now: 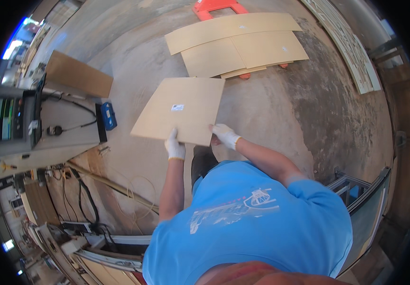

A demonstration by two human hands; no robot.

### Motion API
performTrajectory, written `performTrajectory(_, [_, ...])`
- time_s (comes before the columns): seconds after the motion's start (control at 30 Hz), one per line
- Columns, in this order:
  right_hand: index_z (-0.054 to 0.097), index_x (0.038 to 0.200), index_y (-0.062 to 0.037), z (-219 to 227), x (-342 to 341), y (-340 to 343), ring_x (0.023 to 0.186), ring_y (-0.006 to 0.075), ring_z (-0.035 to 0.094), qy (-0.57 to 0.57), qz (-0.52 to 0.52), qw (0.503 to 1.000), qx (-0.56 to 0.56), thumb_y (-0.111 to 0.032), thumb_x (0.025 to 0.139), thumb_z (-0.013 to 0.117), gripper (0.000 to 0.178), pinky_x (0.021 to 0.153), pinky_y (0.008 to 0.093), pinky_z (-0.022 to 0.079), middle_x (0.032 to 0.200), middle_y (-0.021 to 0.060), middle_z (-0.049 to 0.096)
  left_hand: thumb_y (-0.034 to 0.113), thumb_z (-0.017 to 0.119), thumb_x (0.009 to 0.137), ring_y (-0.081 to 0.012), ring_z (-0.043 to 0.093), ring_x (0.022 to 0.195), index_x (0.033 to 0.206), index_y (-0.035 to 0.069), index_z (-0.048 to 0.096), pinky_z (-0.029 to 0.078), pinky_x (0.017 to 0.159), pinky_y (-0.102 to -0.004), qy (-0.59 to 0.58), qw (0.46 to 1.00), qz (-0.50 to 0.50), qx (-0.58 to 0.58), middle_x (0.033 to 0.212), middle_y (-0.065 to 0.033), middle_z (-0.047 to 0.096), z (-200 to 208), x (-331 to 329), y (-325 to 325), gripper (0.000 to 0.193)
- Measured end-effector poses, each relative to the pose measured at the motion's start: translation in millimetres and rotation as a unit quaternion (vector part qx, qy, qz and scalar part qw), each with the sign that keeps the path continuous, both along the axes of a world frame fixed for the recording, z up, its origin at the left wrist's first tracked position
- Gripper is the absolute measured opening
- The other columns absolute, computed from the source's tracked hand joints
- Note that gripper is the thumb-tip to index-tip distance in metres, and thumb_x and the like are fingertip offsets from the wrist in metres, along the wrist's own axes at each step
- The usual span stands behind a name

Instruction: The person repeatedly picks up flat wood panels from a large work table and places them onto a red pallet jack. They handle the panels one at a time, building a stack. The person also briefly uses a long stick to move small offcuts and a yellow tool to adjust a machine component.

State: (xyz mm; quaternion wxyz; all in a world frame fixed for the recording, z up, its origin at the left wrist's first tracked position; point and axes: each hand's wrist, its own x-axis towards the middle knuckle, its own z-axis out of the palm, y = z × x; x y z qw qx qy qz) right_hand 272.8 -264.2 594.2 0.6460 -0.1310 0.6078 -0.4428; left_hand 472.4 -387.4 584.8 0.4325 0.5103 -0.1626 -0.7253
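Note:
I hold a flat tan board in front of me, with a small white label on its upper face. My left hand, in a white glove, is closed on the near edge, thumb on top and the other fingers hidden beneath. At the near right corner, my right hand, gloved too, grips the board's side edge. Beyond it, a stack of similar tan boards rests on a red pallet jack, with a long board lying across the top.
On the left stands a machine console with a screen and cables. A brown box-like block and a blue case are beside it. Long pale strips lie at the far right. A metal frame stands near my right side.

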Motion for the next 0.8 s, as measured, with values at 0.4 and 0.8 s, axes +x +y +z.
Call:
performTrajectory(0.4, [0.074, 0.093, -0.0065, -90, -109, 160, 0.08, 0.0292, 0.072, 0.194, 0.128, 0.803, 0.549, -0.026, 0.091, 0.062, 0.023, 0.07, 0.0453, 0.057, 0.086, 0.0148, 0.074, 0.009, 0.076, 0.084, -0.0251, 0.07, 0.089, 0.122, -0.001, 0.063, 0.058, 0.071, -0.039, -0.15, 0.93, -0.333, 0.038, 0.108, -0.0113, 0.07, -256, -374, -402, 0.042])
performTrajectory(0.8, [0.068, 0.104, -0.0046, 4, -64, -42, 0.075, 0.0207, 0.068, -0.102, -0.077, 0.85, 0.511, -0.02, 0.098, 0.05, 0.025, 0.061, 0.0338, 0.053, 0.085, 0.0099, 0.069, 0.034, 0.075, 0.084, -0.0284, 0.073, 0.087, 0.117, -0.006, 0.068, 0.058, 0.072, -0.041, -0.327, 0.842, -0.422, 0.083, 0.104, -0.0184, 0.073, -445, -448, -533, 0.052])
